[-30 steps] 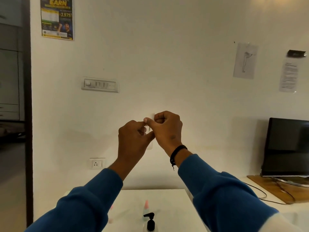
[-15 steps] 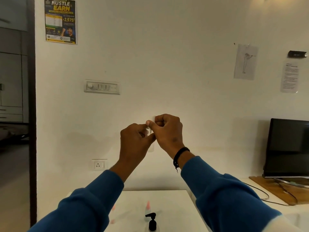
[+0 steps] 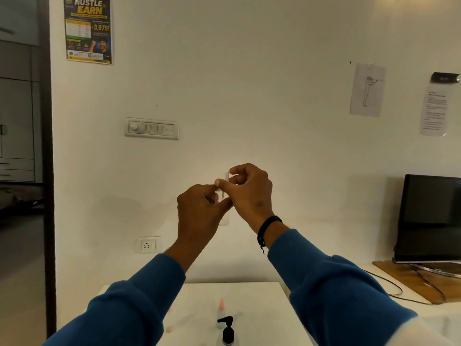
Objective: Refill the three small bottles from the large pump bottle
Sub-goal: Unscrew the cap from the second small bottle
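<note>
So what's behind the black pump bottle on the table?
A small bottle with a pink cap stands behind the pump bottle. The pump head hides its lower part.

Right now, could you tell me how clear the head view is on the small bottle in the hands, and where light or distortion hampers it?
Head view: the small clear bottle, pinched between left hand and right hand, nearly vanishes against the pale wall; soft shadows lie left of the hands; wide-angle stretch enlarges the sleeves; the pump bottle is cut off by the bottom edge.

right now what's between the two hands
In the head view, a small clear bottle is held up between the left hand and the right hand; both pinch it, the right at its white cap.
</note>
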Motion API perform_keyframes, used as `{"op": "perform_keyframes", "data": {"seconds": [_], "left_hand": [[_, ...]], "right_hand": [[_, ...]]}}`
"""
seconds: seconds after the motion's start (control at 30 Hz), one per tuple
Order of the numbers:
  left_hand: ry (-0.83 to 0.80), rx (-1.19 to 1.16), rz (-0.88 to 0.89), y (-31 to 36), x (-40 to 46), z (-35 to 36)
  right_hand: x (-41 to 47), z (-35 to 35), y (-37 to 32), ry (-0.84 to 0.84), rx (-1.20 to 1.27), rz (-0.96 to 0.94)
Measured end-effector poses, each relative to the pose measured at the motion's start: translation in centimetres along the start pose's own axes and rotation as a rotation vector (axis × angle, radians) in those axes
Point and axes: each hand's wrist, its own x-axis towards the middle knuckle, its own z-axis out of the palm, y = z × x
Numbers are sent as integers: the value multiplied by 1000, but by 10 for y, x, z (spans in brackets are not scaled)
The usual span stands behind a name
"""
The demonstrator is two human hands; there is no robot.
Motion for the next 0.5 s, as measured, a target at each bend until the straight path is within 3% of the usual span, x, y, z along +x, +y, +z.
{"op": "perform_keyframes", "data": {"seconds": [0.27,0.5], "left_hand": [[12,-45,-38,2,0,-1],[26,-76,-58,7,0,1]], "right_hand": [[0,-1,4,-80,0,-27],[2,-4,6,-27,-94,-83]]}}
